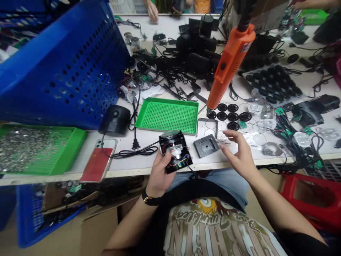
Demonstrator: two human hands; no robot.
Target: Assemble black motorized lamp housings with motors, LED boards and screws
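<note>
My left hand (161, 174) is closed round a black open device housing (174, 151) with wires, a small circuit board and a clear round part inside. It is held over the table's front edge, and a black cable (133, 153) runs from it to the left. My right hand (238, 153) has its thumb and fingers apart, with nothing between them. Just left of its fingertips lies a dark grey rectangular cover (206, 145) on the table. Behind that cover is a thin grey U-shaped bracket (210, 121). An orange electric screwdriver (229, 64) hangs above, tip down near black discs (233, 116).
A green perforated tray (166, 129) lies behind the held housing. Further left are a phone (97, 161), a green tray of screws (61, 156) and a large blue basket (80, 64). Cables, lenses and boards (279, 112) crowd the right. A person's hand (152, 10) is across the table.
</note>
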